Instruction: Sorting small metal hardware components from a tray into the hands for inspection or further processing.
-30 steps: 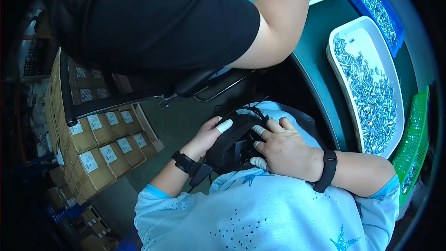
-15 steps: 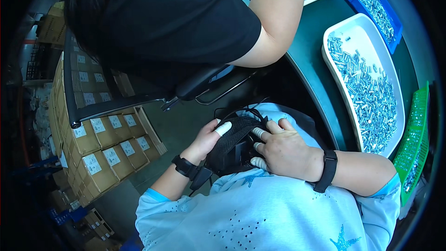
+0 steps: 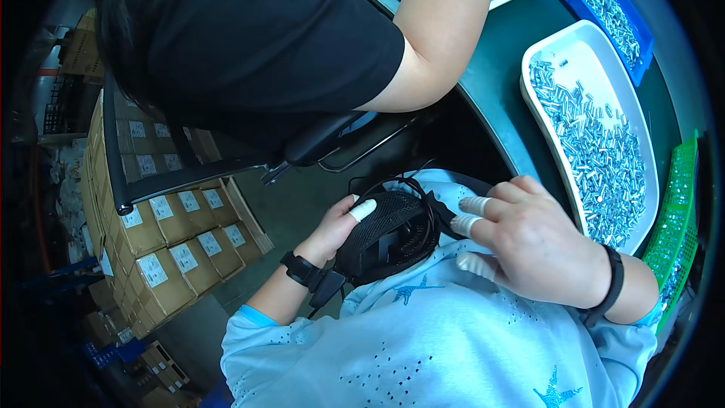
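Note:
A black mesh pouch (image 3: 370,234) lies in my lap, with thin black cables (image 3: 430,238) looped over its mouth and a dark object inside that I cannot make out. My left hand (image 3: 336,227) grips the pouch's left side, its thumb in a white finger cot pressed on the mesh. At the other side, my right hand (image 3: 529,245) has its thumb apart from the fingers. White cots cover several of its fingertips, which are right beside a black flap (image 3: 445,215) at the pouch's edge; whether they touch it is hard to tell. Both wrists wear black bands.
A white tray (image 3: 530,75) of small metal cylinders stands on the dark green table (image 3: 495,60) at right, near a blue tray (image 3: 646,60) and a green basket (image 3: 683,189). Ahead sits a person in a black shirt (image 3: 279,38). Stacked cardboard boxes (image 3: 162,295) fill the left.
My right hand has moved off the pouch to the right, and its thumb and fingers are further apart. The cable loop and dark contents now show. My left hand stays in place.

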